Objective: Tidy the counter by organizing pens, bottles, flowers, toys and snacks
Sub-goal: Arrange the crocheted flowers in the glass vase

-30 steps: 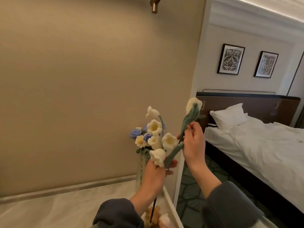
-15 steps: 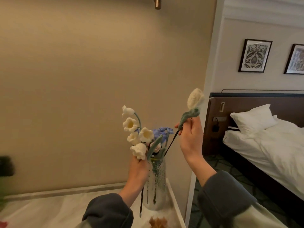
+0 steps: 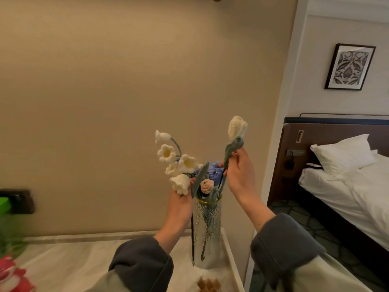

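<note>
Grey cuffs [image 3: 143, 262] sit nearest you, low over the pale marble counter [image 3: 63, 268]. A blurred red object [image 3: 12, 275] lies at the counter's left edge, and a small brown piece [image 3: 208, 284] lies just in front of the vase.

Your left hand [image 3: 181, 207] is curled round the stem of a knitted white bell-flower spray [image 3: 174, 163]. Its dark stem hangs down outside the vase, along the left wall. Your right hand [image 3: 240, 175] pinches the green stem of a cream tulip [image 3: 237, 127] between thumb and fingertips. The bud stands above your hand, and the stem's lower end reaches the vase mouth; how deep it goes you cannot tell.

Between your hands, the dimpled glass vase [image 3: 207, 232] with a gold rim stands upright near the counter's right end. It holds a pink rose [image 3: 206, 185] and purple blooms [image 3: 213, 170].

Behind is a beige wall [image 3: 126, 91]. Far right, a white bed [image 3: 347, 192] carries a pillow [image 3: 343, 152] under a framed print [image 3: 349, 66].
</note>
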The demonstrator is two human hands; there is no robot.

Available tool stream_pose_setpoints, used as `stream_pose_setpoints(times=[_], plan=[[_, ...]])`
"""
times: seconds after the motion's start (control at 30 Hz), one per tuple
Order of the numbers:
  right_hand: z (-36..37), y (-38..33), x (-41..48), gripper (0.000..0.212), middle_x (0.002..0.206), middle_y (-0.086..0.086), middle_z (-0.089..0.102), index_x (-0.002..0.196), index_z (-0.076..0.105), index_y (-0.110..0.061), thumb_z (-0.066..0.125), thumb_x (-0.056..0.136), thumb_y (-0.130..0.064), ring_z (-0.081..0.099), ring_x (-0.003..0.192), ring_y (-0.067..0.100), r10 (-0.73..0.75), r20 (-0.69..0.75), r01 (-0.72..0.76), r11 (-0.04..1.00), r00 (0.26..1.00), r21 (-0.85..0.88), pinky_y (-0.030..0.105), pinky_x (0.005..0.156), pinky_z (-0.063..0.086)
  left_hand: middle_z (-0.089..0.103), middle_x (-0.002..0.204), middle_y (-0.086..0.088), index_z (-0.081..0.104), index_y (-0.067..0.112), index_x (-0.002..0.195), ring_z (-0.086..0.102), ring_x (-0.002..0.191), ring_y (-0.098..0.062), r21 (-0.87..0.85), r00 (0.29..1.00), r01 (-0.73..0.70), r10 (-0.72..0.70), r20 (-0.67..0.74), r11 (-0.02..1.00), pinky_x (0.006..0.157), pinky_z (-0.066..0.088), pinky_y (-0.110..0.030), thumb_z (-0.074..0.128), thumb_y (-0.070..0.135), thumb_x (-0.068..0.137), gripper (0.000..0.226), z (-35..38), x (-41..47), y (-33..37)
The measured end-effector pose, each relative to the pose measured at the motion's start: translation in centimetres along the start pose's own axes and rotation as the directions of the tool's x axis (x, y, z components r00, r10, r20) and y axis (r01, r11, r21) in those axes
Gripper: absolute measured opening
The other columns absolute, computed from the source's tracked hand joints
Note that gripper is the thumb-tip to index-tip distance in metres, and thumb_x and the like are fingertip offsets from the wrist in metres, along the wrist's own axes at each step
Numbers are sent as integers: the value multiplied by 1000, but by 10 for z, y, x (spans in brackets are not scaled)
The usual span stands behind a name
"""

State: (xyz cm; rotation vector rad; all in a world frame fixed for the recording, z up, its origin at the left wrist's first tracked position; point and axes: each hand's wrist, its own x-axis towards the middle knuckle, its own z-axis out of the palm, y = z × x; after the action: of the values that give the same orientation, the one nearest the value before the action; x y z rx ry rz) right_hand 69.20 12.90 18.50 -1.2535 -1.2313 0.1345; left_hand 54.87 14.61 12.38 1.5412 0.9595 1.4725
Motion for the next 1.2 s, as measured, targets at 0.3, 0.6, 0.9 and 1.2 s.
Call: stream_pose_setpoints(times=[0.3,0.6,0.9,1.2], plan=[[12,30,-2,22,89,2,62,93,58,-19,38,101,-23,60,80,20,82,239,-11,959,967,-284,35,66,48,68,81,13,64,29,86,63,79,1,29,999,-8,10,-54,1000,65,48,-12,47,25,97,21,-2,9,5],[9,70,-36,3,80,-7,63,96,54,-30,51,97,-31,62,67,11,223,104,-191,948,969,-255,33,55,49,71,86,-8,65,15,96,69,80,-28,-100,992,-2,-11,-126,995,65,59,-45,49,15,97,17,1,21,16],[15,75,-66,26,80,-14,60,82,52,-37,70,75,-19,57,74,2,83,243,-42,984,966,-170,16,60,48,66,95,-17,59,13,99,65,88,-33,50,973,-120,127,-194,992,79,52,-57,50,4,93,14,-4,36,25],[19,86,-59,9,82,-15,59,90,55,-35,63,89,-39,56,75,3,101,199,-37,952,975,-303,22,62,45,64,97,-20,58,9,103,64,90,-34,2,971,-131,129,-203,991,78,53,-56,50,-2,94,17,-4,40,32]])
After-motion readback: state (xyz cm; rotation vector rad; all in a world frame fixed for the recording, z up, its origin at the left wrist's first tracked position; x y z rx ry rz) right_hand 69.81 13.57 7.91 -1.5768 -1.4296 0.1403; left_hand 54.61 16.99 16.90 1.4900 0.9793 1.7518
